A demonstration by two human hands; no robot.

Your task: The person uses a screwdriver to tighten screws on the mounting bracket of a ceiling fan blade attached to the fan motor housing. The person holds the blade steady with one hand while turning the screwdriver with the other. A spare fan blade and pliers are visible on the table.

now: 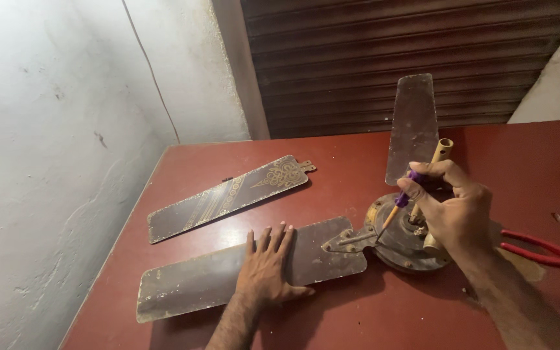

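Head camera view: we look down at a dark red tabletop (358, 317) where a ceiling fan lies partly taken apart. Our left hand (266, 269) lies flat, fingers spread, pressing on a worn brown fan blade (196, 282) that lies across the near side of the tabletop. It grips nothing. Our right hand (452, 207) is closed around a small screwdriver (398, 207) with a purple and yellow handle, held like a pen. Its tip points down at the metal bracket (348, 240) where that blade meets the round, rusty fan motor (403, 243).

We count three fan blades. One, patterned with gold scrollwork (228, 198), lies loose and apart from the motor, toward the left wall, so we judge it already removed. The blade under our left hand appears still joined to the motor by its bracket. The third blade (413, 126) reaches away from the motor toward a ribbed metal shutter (390, 58), and looks attached as well, though our right hand hides its joint. By our reckoning, one blade is off and two remain.

We count one motor, one screwdriver, and one pair of red-handled pliers (539, 249) lying unused to the right, partly behind our right forearm. A short pale rod (442, 150) rises from the motor's centre behind our fingers.
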